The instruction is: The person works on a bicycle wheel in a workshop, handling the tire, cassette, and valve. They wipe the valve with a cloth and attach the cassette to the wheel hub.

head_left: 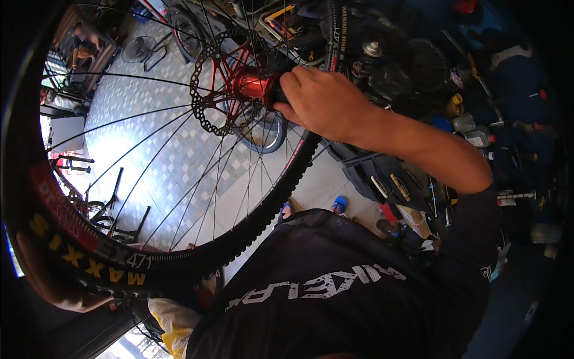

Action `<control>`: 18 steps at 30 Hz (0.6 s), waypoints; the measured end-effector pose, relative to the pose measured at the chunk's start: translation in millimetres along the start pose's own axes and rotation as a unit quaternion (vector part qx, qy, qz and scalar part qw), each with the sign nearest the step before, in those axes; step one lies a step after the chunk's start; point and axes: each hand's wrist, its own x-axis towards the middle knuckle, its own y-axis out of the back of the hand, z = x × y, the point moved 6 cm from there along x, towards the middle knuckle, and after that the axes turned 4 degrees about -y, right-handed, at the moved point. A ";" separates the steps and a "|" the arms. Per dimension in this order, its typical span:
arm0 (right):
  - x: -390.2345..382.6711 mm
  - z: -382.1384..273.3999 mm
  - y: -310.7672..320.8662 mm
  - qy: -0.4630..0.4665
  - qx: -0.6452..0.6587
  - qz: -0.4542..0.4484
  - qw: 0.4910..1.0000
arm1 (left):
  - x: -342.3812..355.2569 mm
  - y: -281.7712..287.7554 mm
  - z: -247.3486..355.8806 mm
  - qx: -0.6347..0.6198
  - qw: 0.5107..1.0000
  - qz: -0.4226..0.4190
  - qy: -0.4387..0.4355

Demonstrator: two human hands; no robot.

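Observation:
A large bicycle wheel with a black knobbly tyre (pixel 179 269) is held up in front of me, filling the left half of the head view. Thin black spokes run to its red hub (pixel 251 85), which carries a perforated disc brake rotor (pixel 200 113). My right hand (pixel 320 99) is closed round the dark end of the hub, fingers curled over it; the part inside the grip is hidden. At the lower left my left hand (pixel 51 281) cups the tyre's outer edge from below, its fingers partly hidden behind the rubber.
On the right, a dark, shadowed work area holds a spray can (pixel 371 49), a yellow bottle (pixel 455 103), a clear jug (pixel 478 139) and a black tool case (pixel 371 173). Beyond the spokes lie a tiled floor (pixel 137 119), a fan (pixel 139 49) and another bicycle wheel (pixel 272 134).

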 end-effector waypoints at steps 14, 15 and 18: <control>-35.0 18.5 -55.7 -0.475 0.642 -0.237 0.553 | -8.2 -16.9 4.8 -0.100 0.992 0.011 0.081; -32.0 19.6 -55.6 -0.468 0.624 -0.238 0.578 | -8.3 -14.6 3.8 -0.099 0.992 0.012 0.082; -23.5 25.3 -52.9 -0.445 0.566 -0.241 0.651 | -6.7 -12.0 3.7 -0.104 0.991 0.013 0.085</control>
